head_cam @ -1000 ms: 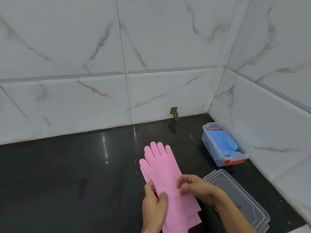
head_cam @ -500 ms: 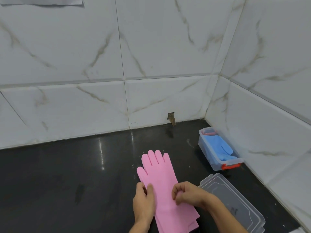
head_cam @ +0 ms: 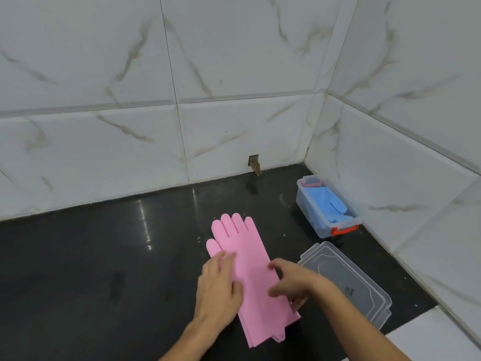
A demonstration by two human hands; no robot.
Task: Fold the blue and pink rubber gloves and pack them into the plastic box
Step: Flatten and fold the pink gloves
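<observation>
The pink gloves (head_cam: pixel 250 259) lie stacked flat on the black floor, fingers pointing away from me. My left hand (head_cam: pixel 217 285) rests flat on their left edge near the thumb. My right hand (head_cam: pixel 294 284) presses on their right edge at mid-length, fingers curled. The clear plastic box (head_cam: pixel 308 207) stands at the right wall, and the blue gloves (head_cam: pixel 329 204) lie inside it. Its clear lid (head_cam: pixel 346 277) lies on the floor just right of my right hand.
White marbled tile walls (head_cam: pixel 234 126) meet in a corner behind the box. A small hole (head_cam: pixel 254 164) sits at the base of the back wall. The box has an orange latch (head_cam: pixel 345 230). A white floor tile (head_cam: pixel 426 337) begins at the lower right.
The pink gloves went from held up off the floor to lying flat on it. Both hands moved from pinching the cuffs to pressing on the gloves' sides.
</observation>
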